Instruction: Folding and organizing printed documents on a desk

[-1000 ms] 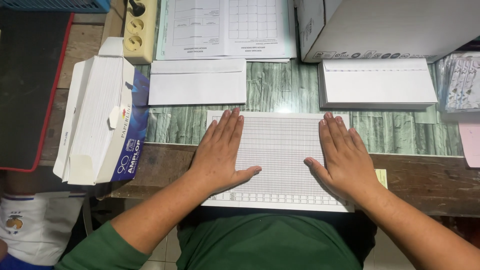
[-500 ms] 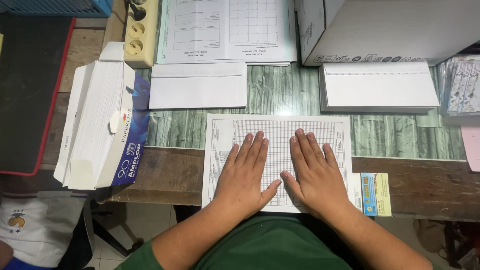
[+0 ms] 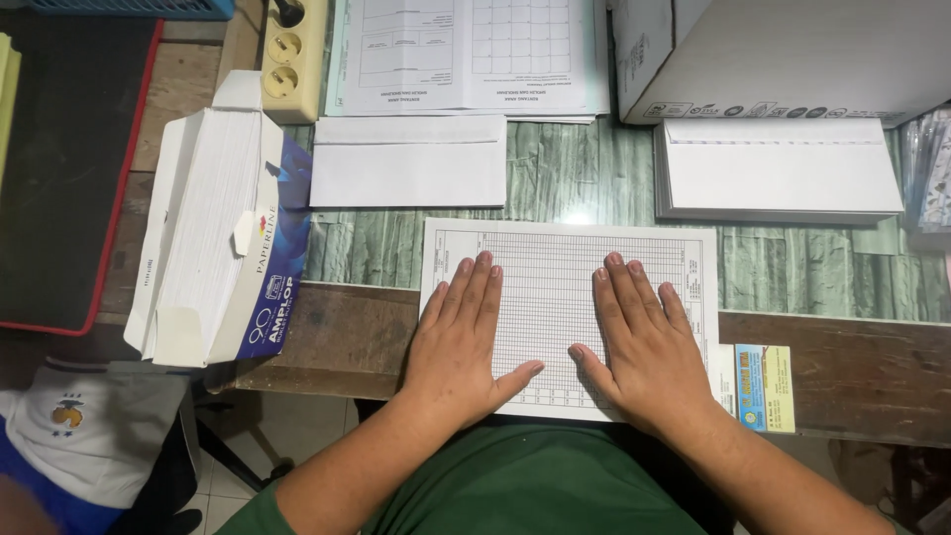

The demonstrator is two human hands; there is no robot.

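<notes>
On gridded paper sheet (image 3: 584, 267) — flat, open hands (image 3: 555, 342).

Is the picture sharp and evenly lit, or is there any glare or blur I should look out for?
Head view: mostly sharp and evenly lit, the grid on the sheet readable as fine lines. A soft bright glare patch sits on the green tabletop just above the sheet. Left hand and right hand show no motion blur and cast only faint shadows. The floor at lower left is darker.
</notes>
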